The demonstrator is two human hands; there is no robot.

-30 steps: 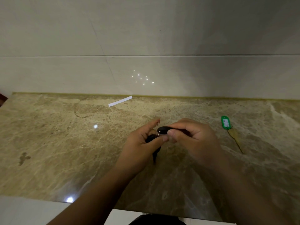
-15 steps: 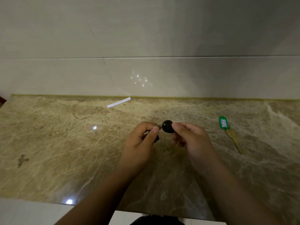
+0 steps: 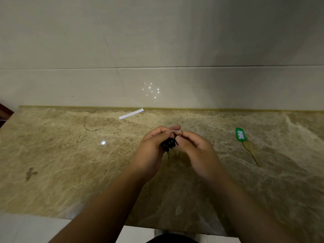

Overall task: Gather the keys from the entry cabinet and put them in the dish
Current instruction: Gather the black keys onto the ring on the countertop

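Observation:
A bunch of black-headed keys hangs from a thin metal ring above the middle of the marble cabinet top. My left hand pinches the ring's left end and cups the keys. My right hand pinches the ring's right side with fingertips. A brass key with a green tag lies flat on the top to the right, apart from both hands. No dish is in view.
A white paper strip lies near the back edge by the pale tiled wall. The top's front edge runs across the bottom left. A dark wooden corner shows at far left.
The black keys were held up between the fingertips; now they hang bunched under the ring between both hands. The hands have risen slightly toward the wall.

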